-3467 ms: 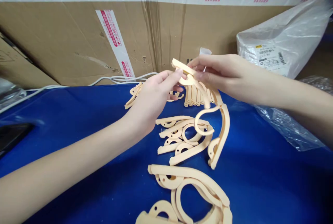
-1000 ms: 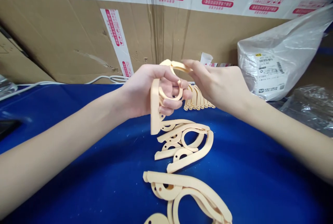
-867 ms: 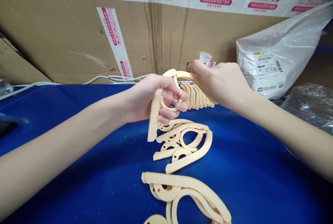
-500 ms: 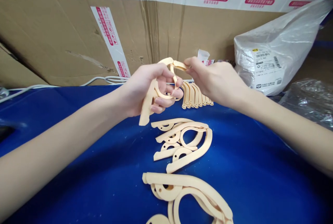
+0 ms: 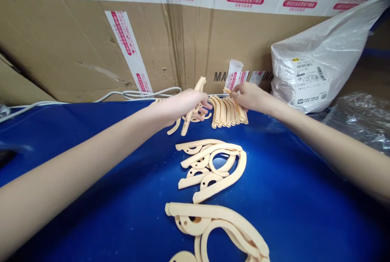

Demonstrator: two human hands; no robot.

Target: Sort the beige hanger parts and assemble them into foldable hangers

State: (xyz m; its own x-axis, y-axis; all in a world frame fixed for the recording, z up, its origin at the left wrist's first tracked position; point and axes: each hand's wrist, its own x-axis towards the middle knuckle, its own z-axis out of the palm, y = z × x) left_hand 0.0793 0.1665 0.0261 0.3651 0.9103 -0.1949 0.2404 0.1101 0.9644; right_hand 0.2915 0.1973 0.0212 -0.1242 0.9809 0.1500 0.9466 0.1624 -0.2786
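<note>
1. Holding a cream bar (image 5: 187, 124) in left hand (image 5: 182, 101), far centre.
2. Pinching a second bar (image 5: 226, 91) in right hand (image 5: 252, 97), over far loose bars (image 5: 224, 112).
3. Probably done with the joined middle set (image 5: 217, 188) and joined near set (image 5: 225, 211), not with the loose bars.

The cream pieces (image 5: 207, 210) at six o'clock seem to be of hard plastic, smooth and rather matt. The table (image 5: 106, 205) has a smooth surface with glossy reflections. At twelve o'clock, the box (image 5: 195, 42) is matt cardboard, somewhat scratched; at three o'clock, the film (image 5: 359, 120) is clear plastic, shiny and crumpled.
</note>
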